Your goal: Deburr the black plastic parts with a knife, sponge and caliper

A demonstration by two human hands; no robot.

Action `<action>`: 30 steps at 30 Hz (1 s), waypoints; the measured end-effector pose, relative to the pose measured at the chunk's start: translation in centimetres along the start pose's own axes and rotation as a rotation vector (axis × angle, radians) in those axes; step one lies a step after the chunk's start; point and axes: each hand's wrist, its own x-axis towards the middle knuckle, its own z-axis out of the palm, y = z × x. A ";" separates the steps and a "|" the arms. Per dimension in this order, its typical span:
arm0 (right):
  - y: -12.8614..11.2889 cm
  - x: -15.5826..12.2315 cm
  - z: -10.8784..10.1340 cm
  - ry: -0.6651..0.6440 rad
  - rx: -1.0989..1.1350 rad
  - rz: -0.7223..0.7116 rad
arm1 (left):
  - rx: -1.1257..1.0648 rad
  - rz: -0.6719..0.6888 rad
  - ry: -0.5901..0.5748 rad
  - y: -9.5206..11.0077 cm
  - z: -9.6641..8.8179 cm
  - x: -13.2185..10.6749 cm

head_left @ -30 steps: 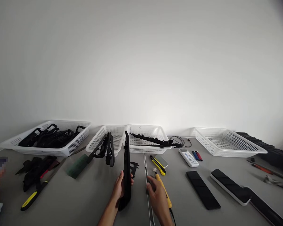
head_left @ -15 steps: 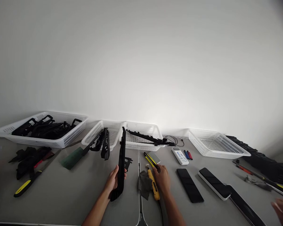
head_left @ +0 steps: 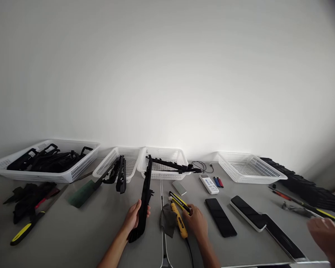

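My left hand (head_left: pixel 133 218) is closed round the lower part of a long black plastic strip (head_left: pixel 145 186), which stands tilted with its top end near the middle white basket (head_left: pixel 162 174). My right hand (head_left: pixel 197 223) has its fingers curled on the near end of a yellow-and-black utility knife (head_left: pixel 179 200). A yellow hand tool (head_left: pixel 179 221) with a cable lies just left of that hand, beside a grey cloth (head_left: pixel 166 220). A small grey box (head_left: pixel 179 188) sits behind the knife.
White baskets line the back: a large one with black parts (head_left: pixel 83 167), a small one (head_left: pixel 110 167), another at right (head_left: pixel 248 169). A remote (head_left: pixel 209 184), markers (head_left: pixel 217 182), black panels (head_left: pixel 220 222), gloves (head_left: pixel 28 199) and a green block (head_left: pixel 80 193) lie about. Another person's hand (head_left: pixel 326 234) is at right.
My right hand left the yellow tool, reached to the utility knife and drew it nearer. The other person's hand came further in at the right. The view shifted right.
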 end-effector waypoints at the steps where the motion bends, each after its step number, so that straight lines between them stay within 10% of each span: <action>1: -0.1 0.0 -0.1 -0.011 0.013 0.029 | 0.005 0.006 0.000 0.0 0.1 0.0; 10: 1.8 0.1 -2.2 -0.175 0.420 0.004 | 0.038 0.009 0.034 0.7 0.6 -0.2; 17: 4.3 -5.4 -3.0 -0.431 1.343 -0.014 | 0.016 0.050 0.030 -0.1 0.2 -0.2; 21: 2.1 -7.2 -2.2 -0.594 1.248 -0.062 | -0.013 0.075 0.015 -0.7 0.0 0.1; 30: -2.2 -8.9 0.7 -0.206 0.526 -0.176 | -0.192 0.017 0.049 -1.0 0.2 0.0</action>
